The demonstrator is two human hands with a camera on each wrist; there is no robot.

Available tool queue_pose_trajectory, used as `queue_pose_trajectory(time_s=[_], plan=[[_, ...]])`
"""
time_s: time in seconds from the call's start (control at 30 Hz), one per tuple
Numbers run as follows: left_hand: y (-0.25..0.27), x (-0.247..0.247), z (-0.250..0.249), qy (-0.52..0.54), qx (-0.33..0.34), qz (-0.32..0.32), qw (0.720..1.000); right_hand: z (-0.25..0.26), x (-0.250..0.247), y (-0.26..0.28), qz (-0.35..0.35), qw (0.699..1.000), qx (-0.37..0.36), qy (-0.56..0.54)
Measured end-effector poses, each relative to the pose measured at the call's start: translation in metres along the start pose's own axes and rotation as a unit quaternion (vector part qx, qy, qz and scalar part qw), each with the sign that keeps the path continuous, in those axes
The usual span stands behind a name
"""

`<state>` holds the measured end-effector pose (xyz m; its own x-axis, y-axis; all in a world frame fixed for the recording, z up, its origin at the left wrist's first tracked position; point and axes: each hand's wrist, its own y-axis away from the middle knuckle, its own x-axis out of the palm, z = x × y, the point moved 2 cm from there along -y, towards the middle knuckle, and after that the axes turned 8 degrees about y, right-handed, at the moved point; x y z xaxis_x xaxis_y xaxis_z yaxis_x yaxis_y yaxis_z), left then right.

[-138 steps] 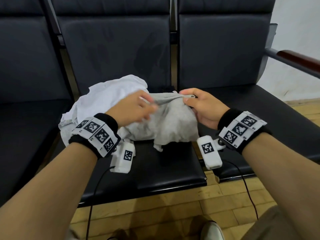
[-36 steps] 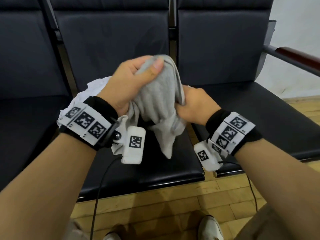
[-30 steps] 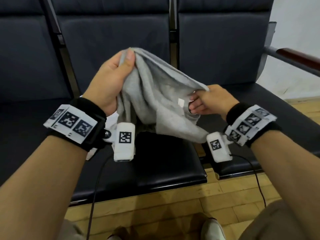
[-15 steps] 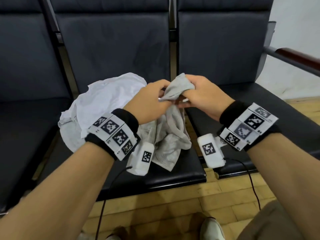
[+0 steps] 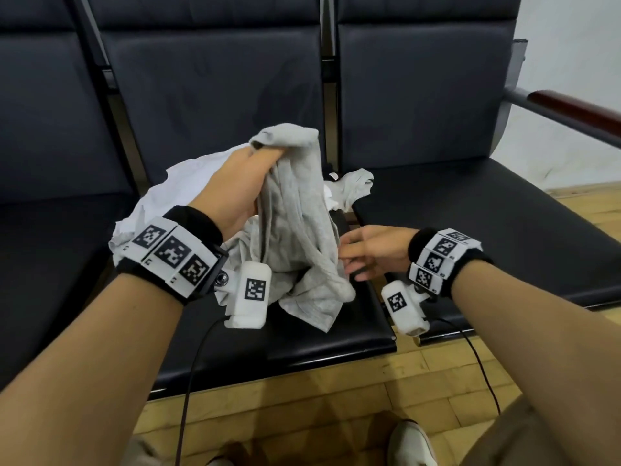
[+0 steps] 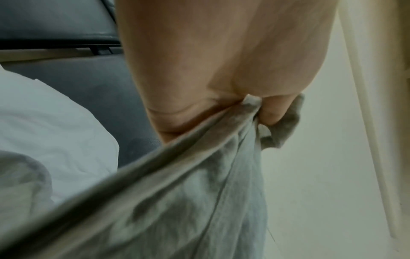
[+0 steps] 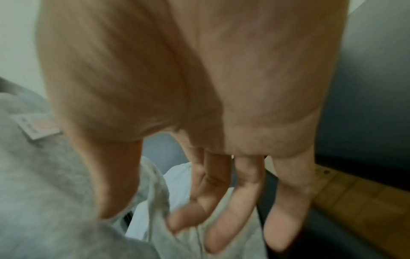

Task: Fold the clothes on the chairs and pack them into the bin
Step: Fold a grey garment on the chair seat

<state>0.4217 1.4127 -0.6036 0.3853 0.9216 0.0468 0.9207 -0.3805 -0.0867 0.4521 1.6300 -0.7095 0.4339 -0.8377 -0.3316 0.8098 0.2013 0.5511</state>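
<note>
Grey jersey, bunched and unfolded, is all there is to show for the job so far: judging by the crumpled heap, no garment is folded yet and no bin appears in any view, so nearly everything is left. Nearest, at about four o'clock from the grey garment [image 5: 295, 230], the right hand [image 5: 373, 252] hangs with its fingers [image 7: 235, 206] straight and spread, gripping nothing; the tips are at the lower right edge of the cloth, though blur hides whether they touch it. Farther, at about ten o'clock, the left hand [image 5: 235, 190] is raised and pinches the garment's top edge between thumb and curled fingers, so that the cloth hangs from it down to the chair seat [image 5: 268, 348], its lower folds resting there. Beyond, at eleven o'clock, a white garment [image 5: 188, 183] lies crumpled on the same seat, untouched. My guess is that the free hand is seeking a second corner to spread the piece out for folding.
</note>
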Motion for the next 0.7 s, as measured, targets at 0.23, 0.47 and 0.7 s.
queue_pose_trajectory(time_s=[0.23, 0.47, 0.7], plan=[[0.001, -0.016, 0.000, -0.158, 0.021, -0.028, 0.987, 0.013, -0.003, -0.003, -0.031, 0.996, -0.032, -0.077], [0.002, -0.034, -0.010, -0.290, 0.103, -0.105, 0.946, 0.014, -0.032, 0.023, -0.133, 0.968, -0.092, -0.191], [-0.002, -0.049, -0.001, -0.351, 0.032, -0.097, 0.931, 0.019, -0.051, 0.039, -0.105, 0.939, -0.154, -0.289]])
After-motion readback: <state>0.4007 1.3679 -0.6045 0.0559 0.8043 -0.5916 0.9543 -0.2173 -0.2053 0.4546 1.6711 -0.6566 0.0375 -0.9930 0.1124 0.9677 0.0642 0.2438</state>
